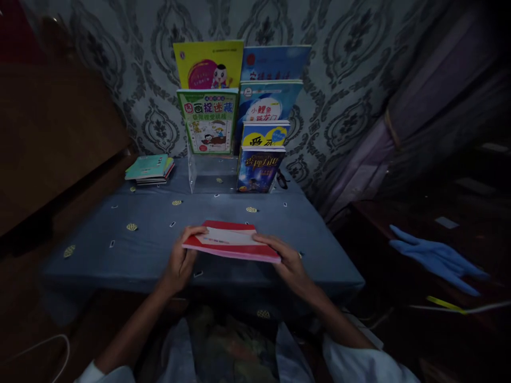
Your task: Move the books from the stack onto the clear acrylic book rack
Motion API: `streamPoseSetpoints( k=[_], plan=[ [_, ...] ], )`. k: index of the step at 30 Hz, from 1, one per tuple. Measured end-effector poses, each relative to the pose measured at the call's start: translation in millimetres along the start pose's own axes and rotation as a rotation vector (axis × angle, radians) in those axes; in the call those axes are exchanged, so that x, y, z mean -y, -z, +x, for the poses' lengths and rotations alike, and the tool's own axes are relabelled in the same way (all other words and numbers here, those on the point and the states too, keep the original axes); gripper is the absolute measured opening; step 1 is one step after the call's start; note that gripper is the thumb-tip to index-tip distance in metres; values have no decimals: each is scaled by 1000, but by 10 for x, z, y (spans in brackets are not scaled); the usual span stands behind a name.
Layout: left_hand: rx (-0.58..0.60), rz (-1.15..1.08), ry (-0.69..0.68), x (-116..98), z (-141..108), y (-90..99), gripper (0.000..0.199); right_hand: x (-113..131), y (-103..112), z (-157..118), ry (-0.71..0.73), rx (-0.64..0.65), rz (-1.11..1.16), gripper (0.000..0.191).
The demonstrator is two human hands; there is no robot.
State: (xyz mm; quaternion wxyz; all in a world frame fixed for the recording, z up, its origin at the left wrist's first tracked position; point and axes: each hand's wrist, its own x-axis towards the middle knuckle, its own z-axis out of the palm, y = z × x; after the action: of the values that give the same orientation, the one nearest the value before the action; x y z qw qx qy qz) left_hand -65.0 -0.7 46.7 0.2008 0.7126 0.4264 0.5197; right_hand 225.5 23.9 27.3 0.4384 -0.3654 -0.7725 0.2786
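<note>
A red book (235, 248) with a pale panel on its cover is held flat above the near part of the table. My left hand (186, 255) is closed on its left edge, thumb on top. At the right edge my right hand (285, 260) grips it the same way, with the thumb across the cover. Beyond it stands a clear acrylic book rack (211, 167). A green picture book (209, 122) and a yellow book (209, 58) stand in its left column. A dark blue book (259, 170) is at the front of the right column, with several others behind.
The table (151, 255) has a blue patterned cloth. A stack of thin books (149, 167) lies at its back left. Patterned wallpaper rises behind, and a tied curtain (363, 154) hangs at right. A blue glove (435, 255) lies on a dark surface to the right.
</note>
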Motion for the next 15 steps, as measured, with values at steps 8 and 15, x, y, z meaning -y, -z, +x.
streamPoseSetpoints(
  k=[8, 15],
  plan=[
    [-148, -17, 141, 293, 429, -245, 49, 108, -73, 533, -91, -226, 140, 32],
    [-238, -106, 183, 322, 822, -208, 32, -48, -93, 972, -242, -217, 320, 36]
  ],
)
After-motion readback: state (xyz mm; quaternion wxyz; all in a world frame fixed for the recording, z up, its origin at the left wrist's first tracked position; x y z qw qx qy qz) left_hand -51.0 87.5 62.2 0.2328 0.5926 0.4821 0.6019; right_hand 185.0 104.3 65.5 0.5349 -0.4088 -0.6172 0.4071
